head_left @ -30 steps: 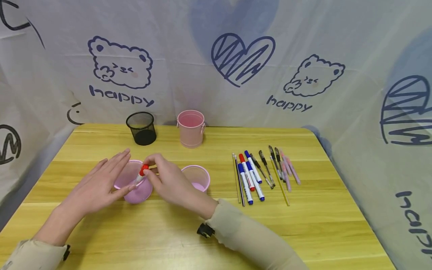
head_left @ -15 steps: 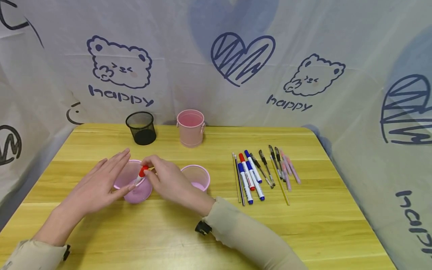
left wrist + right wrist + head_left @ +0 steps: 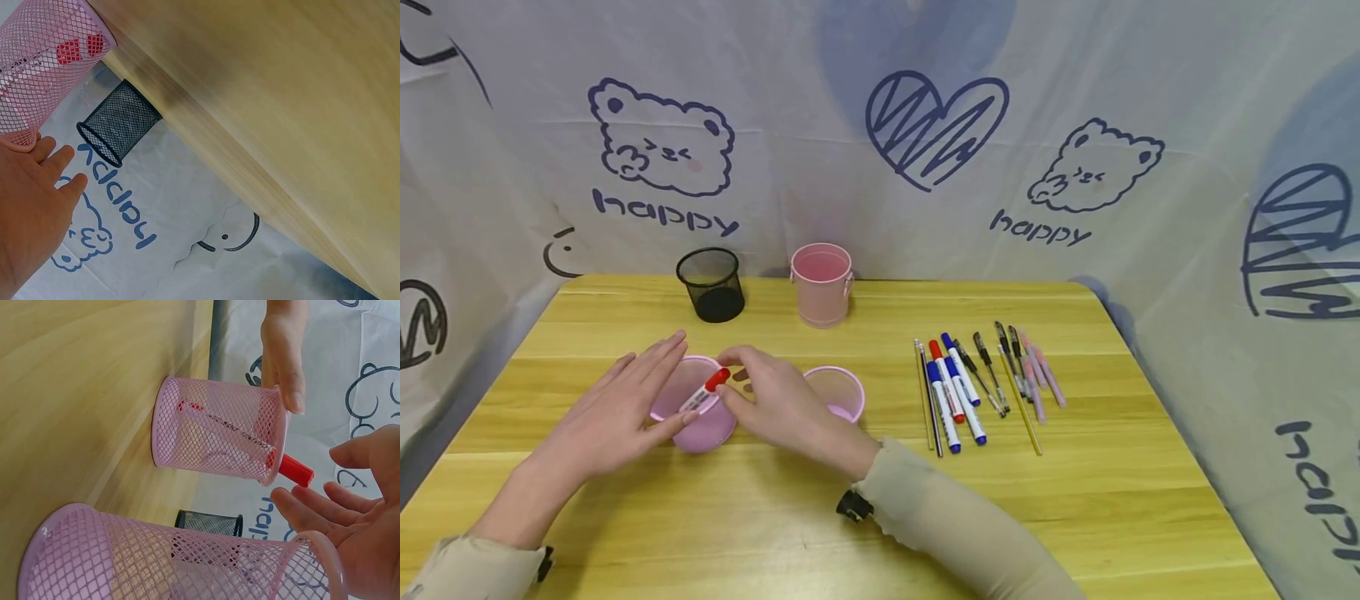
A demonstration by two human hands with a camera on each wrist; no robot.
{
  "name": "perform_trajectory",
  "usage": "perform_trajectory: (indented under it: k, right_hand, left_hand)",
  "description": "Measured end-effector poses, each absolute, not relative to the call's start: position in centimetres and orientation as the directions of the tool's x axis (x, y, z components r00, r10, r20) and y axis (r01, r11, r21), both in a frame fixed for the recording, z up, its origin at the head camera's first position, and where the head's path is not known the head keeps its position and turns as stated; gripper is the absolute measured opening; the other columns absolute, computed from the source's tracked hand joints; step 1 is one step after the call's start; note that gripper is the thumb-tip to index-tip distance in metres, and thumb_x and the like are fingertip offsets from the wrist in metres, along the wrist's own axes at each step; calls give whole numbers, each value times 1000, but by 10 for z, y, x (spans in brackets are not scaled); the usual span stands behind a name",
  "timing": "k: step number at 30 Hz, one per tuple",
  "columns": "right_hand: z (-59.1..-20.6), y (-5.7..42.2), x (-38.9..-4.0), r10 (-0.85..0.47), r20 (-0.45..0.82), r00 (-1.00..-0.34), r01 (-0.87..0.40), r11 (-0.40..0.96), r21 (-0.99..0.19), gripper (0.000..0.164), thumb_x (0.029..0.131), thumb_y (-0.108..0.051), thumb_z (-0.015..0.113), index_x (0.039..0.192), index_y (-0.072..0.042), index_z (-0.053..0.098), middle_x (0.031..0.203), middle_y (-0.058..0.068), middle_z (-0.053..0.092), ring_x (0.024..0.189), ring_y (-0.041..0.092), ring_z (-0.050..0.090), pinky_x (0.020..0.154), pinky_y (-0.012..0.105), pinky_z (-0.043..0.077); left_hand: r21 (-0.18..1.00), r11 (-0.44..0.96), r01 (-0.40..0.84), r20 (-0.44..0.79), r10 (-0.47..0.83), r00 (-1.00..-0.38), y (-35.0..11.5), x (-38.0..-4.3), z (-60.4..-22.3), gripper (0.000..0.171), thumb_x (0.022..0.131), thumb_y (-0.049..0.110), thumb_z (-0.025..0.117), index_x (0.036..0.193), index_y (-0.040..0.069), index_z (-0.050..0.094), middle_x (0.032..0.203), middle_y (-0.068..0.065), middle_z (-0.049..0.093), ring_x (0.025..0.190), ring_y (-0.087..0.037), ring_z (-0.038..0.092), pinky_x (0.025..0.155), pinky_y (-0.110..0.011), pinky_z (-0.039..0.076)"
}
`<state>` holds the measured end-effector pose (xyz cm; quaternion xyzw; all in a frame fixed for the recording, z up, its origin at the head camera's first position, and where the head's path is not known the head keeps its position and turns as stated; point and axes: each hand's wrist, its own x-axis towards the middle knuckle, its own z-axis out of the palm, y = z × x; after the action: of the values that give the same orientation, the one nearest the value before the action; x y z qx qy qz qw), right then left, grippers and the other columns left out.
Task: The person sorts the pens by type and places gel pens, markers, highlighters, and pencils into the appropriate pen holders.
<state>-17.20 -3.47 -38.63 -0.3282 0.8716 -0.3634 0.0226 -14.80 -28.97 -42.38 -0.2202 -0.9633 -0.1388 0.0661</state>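
A red-capped whiteboard marker (image 3: pixel 703 392) leans in the left pink mesh pen cup (image 3: pixel 706 433), its red cap sticking out over the rim. My left hand (image 3: pixel 613 408) rests on this cup's rim with fingers extended and the thumb along the near edge. Beside the cap is my right hand (image 3: pixel 782 404); in the right wrist view its thumb and fingers (image 3: pixel 306 512) are spread, apart from the red cap (image 3: pixel 296 470). Through the mesh, red bits (image 3: pixel 69 51) show near the cup's base; I cannot tell whether they belong to one marker.
A second pink mesh cup (image 3: pixel 838 392) stands behind my right wrist. Farther back are a black mesh cup (image 3: pixel 718 304) and a pink bucket (image 3: pixel 822 296). On the right lie whiteboard markers (image 3: pixel 955 392), pencils (image 3: pixel 927 408), black pens (image 3: pixel 992 375) and pink-purple pens (image 3: pixel 1041 375).
The red-capped marker has tipped from steep to a lower slant against the rim. My right fingers have let go of its cap. My left hand stays on the cup.
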Motion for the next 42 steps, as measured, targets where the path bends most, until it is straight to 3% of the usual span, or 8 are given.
perform_trajectory:
  k: [6,17,25,32,35,42]
  right_hand:
    - [-382,-29,-171,-578,216,-787,-552,505,-664,43,103,-24,64,143,-11,55,142,2,63,119,13,67,95,16,53]
    - [-369,-10,-169,-561,393,-728,-646,370,-668,44,101,-16,67,141,-4,55,140,8,63,124,19,65,101,12,48]
    - [-365,13,-172,-539,505,-674,-716,311,-625,44,99,-11,69,140,-2,56,137,11,64,124,23,64,103,21,52]
    - [-370,42,-179,-500,567,-654,-742,280,-609,43,98,-7,69,139,0,56,138,14,65,122,27,66,103,27,54]
    - [-375,57,-184,-476,595,-648,-751,266,-605,43,97,-4,70,137,2,57,136,18,65,123,29,65,102,29,55]
    - [-384,86,-192,-424,584,-692,-714,283,-641,43,98,-3,68,139,3,55,139,17,63,125,31,64,102,40,57]
  left_hand:
    - [236,868,437,186,401,-897,-289,-149,-424,95,97,54,67,168,12,17,173,-11,22,153,-42,31,125,-61,21]
    - [242,860,450,202,409,-890,-289,-149,-425,95,98,53,67,168,12,18,172,-12,22,153,-42,30,128,-58,14]
    - [230,859,458,210,416,-885,-290,-148,-425,96,98,53,67,168,12,17,172,-12,23,152,-43,32,129,-56,13]
    - [215,853,475,219,432,-875,-291,-145,-426,96,99,52,66,168,11,13,172,-14,21,153,-43,29,131,-48,2]
    - [213,852,478,220,435,-873,-290,-146,-426,96,99,52,66,168,11,13,172,-14,21,153,-42,29,131,-48,3]
    - [210,853,477,216,435,-874,-289,-148,-425,96,99,52,65,168,12,13,173,-14,21,151,-45,32,131,-49,4]
